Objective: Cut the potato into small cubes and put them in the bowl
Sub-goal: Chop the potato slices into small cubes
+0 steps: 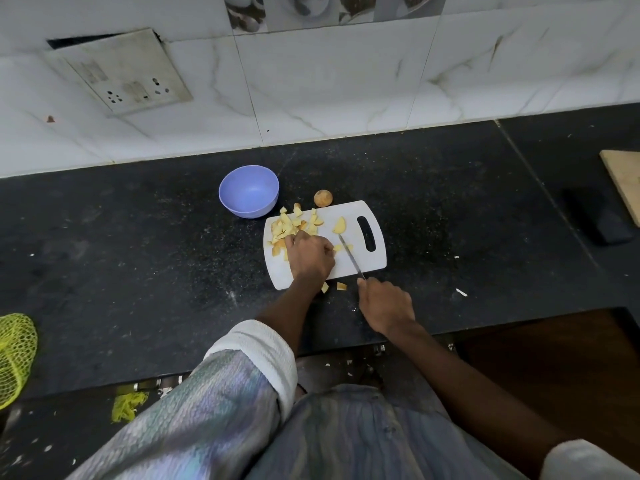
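Head view. A white cutting board (325,244) lies on a black counter (138,237), its handle slot toward 3 o'clock. At the board's 10 o'clock sits a heap of cut potato cubes (294,223); a larger potato wedge (339,225) lies near the board's centre, its long axis running roughly from 7 to 1 o'clock, the pointed end toward 1. A small round potato end (323,198) rests on the counter just off the board's 12 o'clock edge. The empty purple bowl (248,191) stands at 11 o'clock of the board, near but apart from it.

The left hand (310,258) is curled, knuckles up, over pieces at the board's 8 o'clock side; what its fingertips pinch cannot be told. The right hand (386,304) grips the handle of a knife (349,252), whose blade runs from 5 to 11 o'clock, tip pointing toward the wedge and resting among small pieces beside the left fingers.

Risks, as judged: the blade lies close to the left fingertips, so a slip could nick them. Two stray cubes (333,286) already lie on the counter at the board's 6 o'clock edge; further chopping near that edge may scatter more.
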